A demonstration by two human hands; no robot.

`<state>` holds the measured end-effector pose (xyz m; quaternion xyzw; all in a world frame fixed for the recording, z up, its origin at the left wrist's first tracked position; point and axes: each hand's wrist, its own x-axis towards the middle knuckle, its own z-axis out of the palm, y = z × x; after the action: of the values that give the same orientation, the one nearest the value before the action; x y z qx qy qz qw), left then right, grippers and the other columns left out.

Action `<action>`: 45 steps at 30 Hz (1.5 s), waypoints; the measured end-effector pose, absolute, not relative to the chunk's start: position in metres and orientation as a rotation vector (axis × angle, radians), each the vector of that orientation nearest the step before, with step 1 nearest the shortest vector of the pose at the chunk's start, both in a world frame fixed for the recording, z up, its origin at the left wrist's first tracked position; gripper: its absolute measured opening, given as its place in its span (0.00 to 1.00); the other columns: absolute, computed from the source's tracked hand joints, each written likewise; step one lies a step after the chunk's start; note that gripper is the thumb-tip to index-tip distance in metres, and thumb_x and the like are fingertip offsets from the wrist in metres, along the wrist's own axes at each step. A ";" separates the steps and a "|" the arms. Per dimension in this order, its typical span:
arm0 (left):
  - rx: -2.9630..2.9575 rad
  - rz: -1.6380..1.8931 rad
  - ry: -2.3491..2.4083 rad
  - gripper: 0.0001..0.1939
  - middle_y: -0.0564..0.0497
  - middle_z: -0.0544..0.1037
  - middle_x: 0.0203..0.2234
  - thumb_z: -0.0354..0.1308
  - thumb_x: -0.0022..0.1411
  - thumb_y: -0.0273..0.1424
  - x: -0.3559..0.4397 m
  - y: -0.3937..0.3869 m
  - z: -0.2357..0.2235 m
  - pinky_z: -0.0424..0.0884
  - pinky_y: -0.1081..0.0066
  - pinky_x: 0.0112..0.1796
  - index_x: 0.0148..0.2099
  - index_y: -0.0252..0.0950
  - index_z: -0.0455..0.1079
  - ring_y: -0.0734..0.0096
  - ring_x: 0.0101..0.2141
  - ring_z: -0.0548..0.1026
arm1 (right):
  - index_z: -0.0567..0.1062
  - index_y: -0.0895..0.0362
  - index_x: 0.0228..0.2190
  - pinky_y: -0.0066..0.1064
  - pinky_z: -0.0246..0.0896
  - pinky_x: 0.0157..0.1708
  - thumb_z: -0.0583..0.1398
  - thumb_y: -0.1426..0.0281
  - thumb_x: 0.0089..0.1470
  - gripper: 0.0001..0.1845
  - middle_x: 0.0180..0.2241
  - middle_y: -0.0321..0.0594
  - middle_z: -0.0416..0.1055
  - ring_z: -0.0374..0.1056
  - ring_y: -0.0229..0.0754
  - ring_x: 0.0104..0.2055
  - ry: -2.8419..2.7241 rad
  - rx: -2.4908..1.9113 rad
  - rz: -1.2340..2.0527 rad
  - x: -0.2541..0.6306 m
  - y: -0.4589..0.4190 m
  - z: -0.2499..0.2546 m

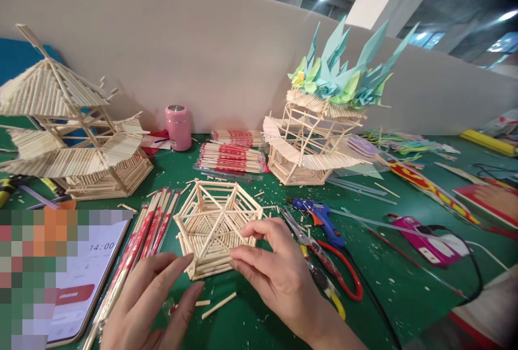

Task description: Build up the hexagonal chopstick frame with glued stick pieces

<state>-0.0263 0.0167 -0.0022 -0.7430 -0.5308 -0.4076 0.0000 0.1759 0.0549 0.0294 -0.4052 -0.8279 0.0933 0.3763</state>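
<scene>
A hexagonal frame of wooden sticks stands on the green table in front of me. My right hand touches its near right rim, thumb and forefinger pinched on the sticks. Just left of the frame lies my left hand, fingers stretched out and apart, holding nothing. A short loose stick lies between the hands.
Bundles of wrapped chopsticks lie left of the frame, with more packs behind it. Two stick pagodas stand at the left and centre, the latter topped with paper shapes. Also here: a pink can, blue glue gun, red-handled pliers, a phone.
</scene>
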 end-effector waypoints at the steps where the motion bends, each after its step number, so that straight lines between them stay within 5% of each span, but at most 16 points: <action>1: -2.388 -1.222 -1.618 0.12 0.50 0.67 0.39 0.50 0.64 0.36 -0.029 0.019 -0.003 0.69 0.77 0.35 0.47 0.37 0.65 0.74 0.35 0.71 | 0.76 0.56 0.31 0.36 0.63 0.38 0.61 0.76 0.52 0.04 0.37 0.42 0.66 0.63 0.43 0.40 -2.124 -1.034 0.242 0.176 0.056 0.030; 23: -2.611 -1.178 -1.519 0.10 0.50 0.64 0.35 0.54 0.60 0.26 -0.030 0.036 -0.004 0.71 0.76 0.32 0.45 0.37 0.67 0.74 0.33 0.69 | 0.76 0.58 0.30 0.38 0.63 0.39 0.60 0.76 0.53 0.04 0.37 0.44 0.66 0.63 0.44 0.41 -2.131 -1.045 0.298 0.173 0.060 0.024; 31: -2.663 -1.144 -1.488 0.09 0.51 0.65 0.34 0.54 0.60 0.28 -0.034 0.038 -0.005 0.71 0.78 0.28 0.44 0.40 0.68 0.75 0.31 0.69 | 0.73 0.58 0.42 0.37 0.63 0.43 0.62 0.73 0.51 0.14 0.41 0.44 0.63 0.62 0.44 0.45 -2.064 -1.072 0.399 0.184 0.058 0.019; 45: -2.662 -1.182 -1.399 0.07 0.50 0.67 0.32 0.53 0.60 0.27 -0.034 0.044 -0.001 0.71 0.80 0.25 0.41 0.37 0.70 0.76 0.28 0.70 | 0.75 0.56 0.38 0.37 0.64 0.41 0.62 0.74 0.51 0.10 0.41 0.44 0.63 0.63 0.45 0.44 -1.988 -1.131 0.434 0.188 0.054 0.016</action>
<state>-0.0342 0.0438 -0.0012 -0.8230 -0.4324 -0.3655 -0.0449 0.1884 0.0536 0.0159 -0.4463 -0.7842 0.1712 0.3957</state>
